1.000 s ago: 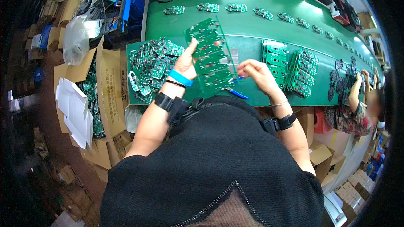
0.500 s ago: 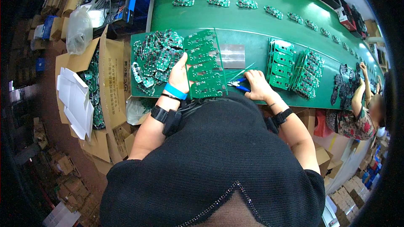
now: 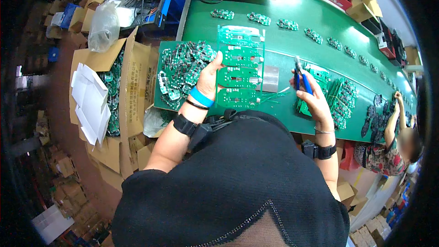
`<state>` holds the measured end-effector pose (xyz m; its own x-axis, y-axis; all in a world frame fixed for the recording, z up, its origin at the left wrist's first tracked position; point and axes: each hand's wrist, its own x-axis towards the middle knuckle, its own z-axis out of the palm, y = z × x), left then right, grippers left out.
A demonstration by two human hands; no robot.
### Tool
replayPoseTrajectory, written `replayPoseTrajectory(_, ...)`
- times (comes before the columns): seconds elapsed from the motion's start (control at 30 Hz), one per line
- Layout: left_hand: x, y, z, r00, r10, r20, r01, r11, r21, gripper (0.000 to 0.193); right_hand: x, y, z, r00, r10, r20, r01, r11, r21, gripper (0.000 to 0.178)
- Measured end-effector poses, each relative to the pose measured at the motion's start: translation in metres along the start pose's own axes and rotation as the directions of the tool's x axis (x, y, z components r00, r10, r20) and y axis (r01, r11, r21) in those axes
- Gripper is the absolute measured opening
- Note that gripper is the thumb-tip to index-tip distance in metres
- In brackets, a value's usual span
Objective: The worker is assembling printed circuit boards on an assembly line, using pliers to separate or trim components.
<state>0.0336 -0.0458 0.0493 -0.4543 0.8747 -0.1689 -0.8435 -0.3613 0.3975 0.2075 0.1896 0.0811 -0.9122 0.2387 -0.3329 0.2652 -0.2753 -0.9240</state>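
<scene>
My left hand [image 3: 209,80] is closed on the left edge of a green circuit board panel [image 3: 238,78], made of several joined boards between two narrow side rails. To the right, apart from the panel, my right hand [image 3: 316,101] grips blue-handled cutting pliers [image 3: 302,78], jaws pointing up and away from me. Thin green waste strips [image 3: 275,97] lie on the bench between panel and right hand. Left of my left hand sits a heap of separated small circuit boards [image 3: 185,68]. A flat metal plate [image 3: 270,77] shows partly behind the panel.
Stacked green panels [image 3: 320,74] and a banded bundle of boards [image 3: 343,101] stand at the right. Single boards [image 3: 287,24] line the green conveyor. An open carton [image 3: 137,82] of boards stands at left. A co-worker [image 3: 386,153] handles black parts farther right.
My right hand has raised the pliers off the bench, and their jaws now point upward. The panel has tilted in my left hand. The whole view has shifted a little.
</scene>
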Motion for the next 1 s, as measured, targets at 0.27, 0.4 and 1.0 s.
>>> replayPoseTrajectory(0.27,-0.005,-0.006,0.022,0.992,0.055,-0.115,-0.028,0.974,0.224,0.046,0.027,-0.053,0.067,0.751,-0.62,0.229,0.37,0.107,-0.923,0.057)
replayPoseTrajectory(0.4,-0.011,-0.004,0.03,0.993,0.063,-0.097,-0.044,0.98,0.194,0.044,0.031,-0.056,0.073,0.736,-0.635,0.236,0.29,-0.019,-0.957,0.057)
replayPoseTrajectory(1.0,-0.015,-0.004,0.042,0.987,0.138,-0.08,-0.092,0.904,0.416,0.041,0.021,-0.057,0.069,0.742,-0.624,0.244,0.259,-0.068,-0.963,0.056)
